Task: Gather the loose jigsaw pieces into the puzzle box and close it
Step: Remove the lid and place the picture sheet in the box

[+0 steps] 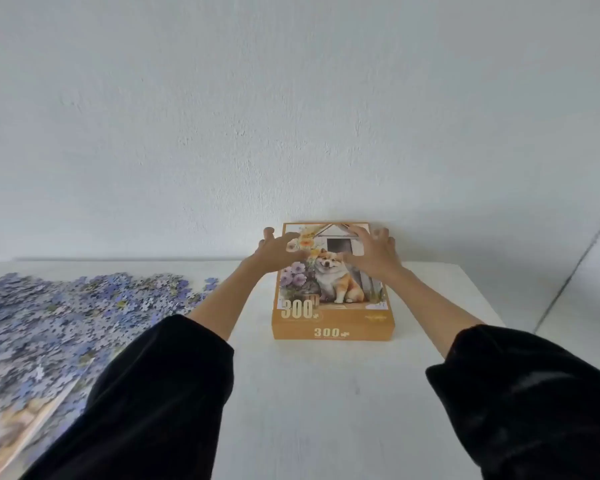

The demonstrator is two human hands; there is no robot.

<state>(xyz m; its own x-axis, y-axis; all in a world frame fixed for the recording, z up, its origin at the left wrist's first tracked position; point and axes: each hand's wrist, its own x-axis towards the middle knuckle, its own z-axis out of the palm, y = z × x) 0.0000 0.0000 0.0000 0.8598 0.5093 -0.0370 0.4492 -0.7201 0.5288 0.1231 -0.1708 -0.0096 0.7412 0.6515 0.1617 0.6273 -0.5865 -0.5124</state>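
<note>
An orange puzzle box (333, 299) with a dog picture and "300" on its lid lies shut on the white table, its far end near the wall. My left hand (278, 252) rests on the lid's far left part with fingers spread over the left edge. My right hand (373, 251) lies on the far right part, fingers spread toward the right edge. A big heap of bluish-purple jigsaw pieces (66, 313) covers the table's left side, apart from the box.
A picture sheet or board (11, 434) lies at the lower left, partly under the pieces. The white table (326, 393) meets the white wall behind the box. Its right edge (492, 306) drops off beside a wall corner. Black sleeves cover both forearms.
</note>
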